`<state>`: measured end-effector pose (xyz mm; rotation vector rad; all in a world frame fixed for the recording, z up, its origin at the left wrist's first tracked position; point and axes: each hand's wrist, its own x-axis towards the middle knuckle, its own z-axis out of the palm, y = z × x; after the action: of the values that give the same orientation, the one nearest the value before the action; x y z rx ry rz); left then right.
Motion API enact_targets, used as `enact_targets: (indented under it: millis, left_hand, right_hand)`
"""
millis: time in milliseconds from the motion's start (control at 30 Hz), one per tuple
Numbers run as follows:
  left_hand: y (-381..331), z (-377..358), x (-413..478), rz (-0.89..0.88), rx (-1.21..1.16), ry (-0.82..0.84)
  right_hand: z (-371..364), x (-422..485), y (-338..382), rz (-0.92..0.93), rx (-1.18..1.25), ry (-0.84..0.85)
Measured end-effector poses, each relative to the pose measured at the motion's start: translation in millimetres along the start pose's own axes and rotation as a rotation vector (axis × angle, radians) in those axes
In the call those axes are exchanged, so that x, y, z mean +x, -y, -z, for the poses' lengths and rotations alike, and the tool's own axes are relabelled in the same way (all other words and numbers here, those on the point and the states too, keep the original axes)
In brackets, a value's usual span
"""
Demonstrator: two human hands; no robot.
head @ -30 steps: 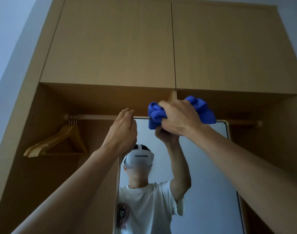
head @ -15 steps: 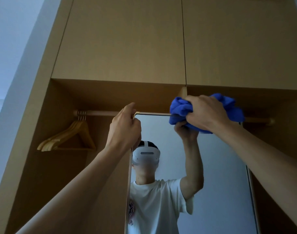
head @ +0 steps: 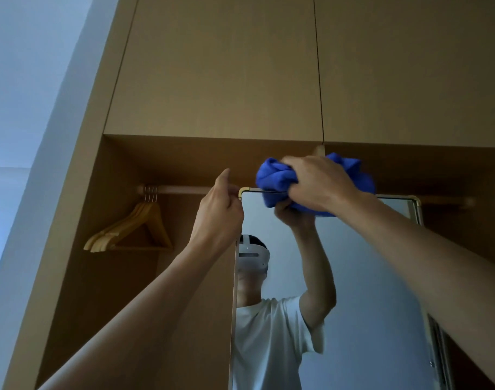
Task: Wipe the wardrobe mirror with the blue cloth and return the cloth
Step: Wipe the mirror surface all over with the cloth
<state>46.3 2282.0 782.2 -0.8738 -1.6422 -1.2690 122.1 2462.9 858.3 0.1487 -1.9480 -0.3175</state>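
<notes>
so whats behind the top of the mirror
The wooden clothes rail runs behind the gold-framed mirror, showing at both sides, wooden hangers at left. Its middle is hidden by mirror and blue cloth.

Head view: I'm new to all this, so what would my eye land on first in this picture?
The blue cloth, bunched in the right hand at the top edge of the mirror, stands out most. The left hand grips the mirror's left edge near its top corner, and the glass reflects the person with an arm raised. To the left, wooden hangers hang from a rail.
</notes>
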Motion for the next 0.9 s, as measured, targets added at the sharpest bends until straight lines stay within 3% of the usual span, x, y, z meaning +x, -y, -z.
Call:
enact_targets:
  millis: [133,367,633,900]
  left_hand:
    - [0,2,-1,0.033,-0.024,0.012]
    - [0,2,-3,0.066,-0.081,0.022]
    - [16,8,-12,0.192,-0.355,0.066]
    - [26,0,-23,0.285,-0.527,0.112]
  right_hand:
    - [1,-9,-13,-0.091,-0.052,-0.010]
    - [-16,14,41,0.068,0.004,-0.074]
    - [-19,-17,51,0.155,0.182,-0.167]
    - [-14,-47,23,-0.028,-0.020,-0.212]
